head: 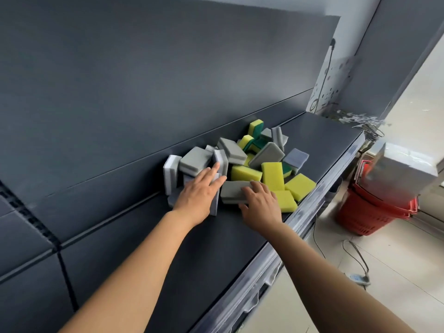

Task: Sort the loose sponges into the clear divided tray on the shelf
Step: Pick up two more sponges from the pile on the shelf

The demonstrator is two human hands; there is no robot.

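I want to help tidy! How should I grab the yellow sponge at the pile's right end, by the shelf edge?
Pinch the yellow sponge across its narrow sides, coming from above on the right. It lies nearly flat with its top bare, and nothing rests against its right side.

A single view is given, taken by a wide-angle camera worn on the head. It is aimed forward and down along the dark shelf [168, 248], which is seen from above and close by, slanting from lower left to upper right. Both forearms are seen entering from the bottom edge. The left grip [199, 193] and the right grip [262, 207] are framed near the middle, where a grey sponge [234, 192] is held by the right one. The back panel [144, 68] is caught upper left, the floor [384, 272] lower right.
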